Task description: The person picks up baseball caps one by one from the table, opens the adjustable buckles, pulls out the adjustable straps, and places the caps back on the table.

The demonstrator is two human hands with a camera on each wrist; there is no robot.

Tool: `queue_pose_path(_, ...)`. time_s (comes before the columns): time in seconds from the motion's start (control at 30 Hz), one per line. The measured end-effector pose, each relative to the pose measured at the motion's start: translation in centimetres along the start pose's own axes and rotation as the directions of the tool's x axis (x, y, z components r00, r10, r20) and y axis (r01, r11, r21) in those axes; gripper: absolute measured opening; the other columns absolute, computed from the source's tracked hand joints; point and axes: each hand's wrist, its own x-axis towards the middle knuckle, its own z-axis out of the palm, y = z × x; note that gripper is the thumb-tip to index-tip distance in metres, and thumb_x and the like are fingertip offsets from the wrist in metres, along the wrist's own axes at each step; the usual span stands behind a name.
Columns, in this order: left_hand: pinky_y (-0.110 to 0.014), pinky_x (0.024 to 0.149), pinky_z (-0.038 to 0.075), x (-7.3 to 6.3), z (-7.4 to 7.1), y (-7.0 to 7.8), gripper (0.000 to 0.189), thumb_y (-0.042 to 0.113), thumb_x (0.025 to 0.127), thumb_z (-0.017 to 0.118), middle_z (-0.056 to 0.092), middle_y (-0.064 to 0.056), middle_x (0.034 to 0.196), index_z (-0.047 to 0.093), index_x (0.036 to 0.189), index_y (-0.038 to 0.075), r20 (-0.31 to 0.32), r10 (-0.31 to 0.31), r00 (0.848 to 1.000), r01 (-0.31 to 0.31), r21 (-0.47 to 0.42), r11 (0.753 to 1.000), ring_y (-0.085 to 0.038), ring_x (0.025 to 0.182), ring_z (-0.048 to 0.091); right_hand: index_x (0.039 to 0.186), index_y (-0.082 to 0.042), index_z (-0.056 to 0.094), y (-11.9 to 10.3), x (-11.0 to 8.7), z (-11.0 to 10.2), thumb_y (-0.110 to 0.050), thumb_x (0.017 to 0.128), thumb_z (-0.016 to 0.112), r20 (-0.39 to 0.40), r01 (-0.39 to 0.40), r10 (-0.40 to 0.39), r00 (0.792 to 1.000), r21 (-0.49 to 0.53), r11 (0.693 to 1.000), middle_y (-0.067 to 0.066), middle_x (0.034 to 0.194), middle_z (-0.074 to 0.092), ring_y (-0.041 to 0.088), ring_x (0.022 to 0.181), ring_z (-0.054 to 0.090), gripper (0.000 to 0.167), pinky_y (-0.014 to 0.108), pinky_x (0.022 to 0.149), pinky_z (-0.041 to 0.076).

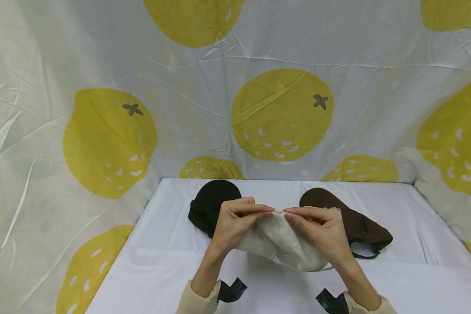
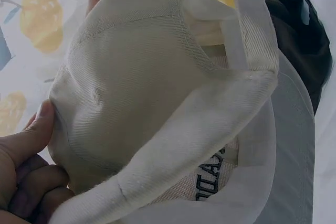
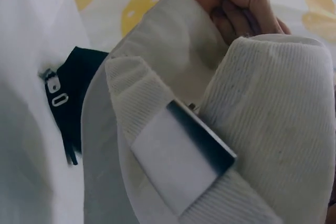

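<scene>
A cream baseball cap [image 1: 274, 240] hangs over the white table between both hands, its top button uppermost. Thumb and fingers of my left hand [image 1: 233, 222] pinch the crown just left of the button. On the button's other side, my right hand [image 1: 325, 229] pinches the cloth the same way. Dark embroidered letters [image 2: 209, 177] show through the back opening in the left wrist view. The right wrist view has the cap's back strap with a shiny metal buckle [image 3: 181, 156] close up.
A black cap [image 1: 216, 198] lies on the white-covered table [image 1: 161, 213] behind the left hand. Behind the right hand is a brown cap [image 1: 361, 224] with light lettering and a back strap. Lemon-printed cloth [image 1: 196, 100] surrounds the table at the back and sides.
</scene>
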Motion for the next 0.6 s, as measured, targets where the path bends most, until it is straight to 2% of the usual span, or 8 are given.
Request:
queue_pose_path(0.23, -0.016, 0.056, 0.041, -0.13, 0.21, 0.24, 0.01, -0.004, 0.087, 0.078, 0.052, -0.014, 0.06, 0.08, 0.095, -0.009, -0.013, -0.006, 1.0, 0.006, -0.006, 1.0, -0.004, 0.061, 0.044, 0.102, 0.007, 0.079, -0.1, -0.01, 0.01, 0.008, 0.089, 0.074, -0.013, -0.019, 0.019, 1.0, -0.014, 1.0, -0.001, 0.092, 0.082, 0.005, 0.077, 0.073, 0.013, 0.018, 0.063, 0.057)
queue_pose_path(0.4, -0.015, 0.057, 0.041, -0.14, 0.22, 0.32, 0.01, -0.003, 0.087, 0.078, 0.051, -0.014, 0.06, 0.08, 0.096, -0.009, -0.021, -0.01, 1.0, 0.01, -0.008, 1.0, -0.003, 0.061, 0.044, 0.103, 0.005, 0.08, -0.23, -0.1, 0.15, 0.005, 0.09, 0.076, -0.029, -0.062, 0.061, 0.998, -0.042, 0.997, -0.005, 0.09, 0.081, 0.005, 0.074, 0.072, 0.013, 0.019, 0.061, 0.057)
queue_pose_path(0.6, -0.017, 0.055, 0.041, -0.11, 0.26, 0.52, 0.01, -0.002, 0.087, 0.079, 0.056, -0.017, 0.062, 0.08, 0.096, -0.008, -0.041, -0.01, 0.999, 0.01, -0.001, 1.0, -0.004, 0.06, 0.047, 0.107, 0.006, 0.079, -0.35, -0.22, 0.21, 0.004, 0.09, 0.076, -0.036, -0.072, 0.07, 0.997, -0.05, 0.996, -0.005, 0.095, 0.082, 0.003, 0.075, 0.072, 0.017, 0.018, 0.06, 0.056)
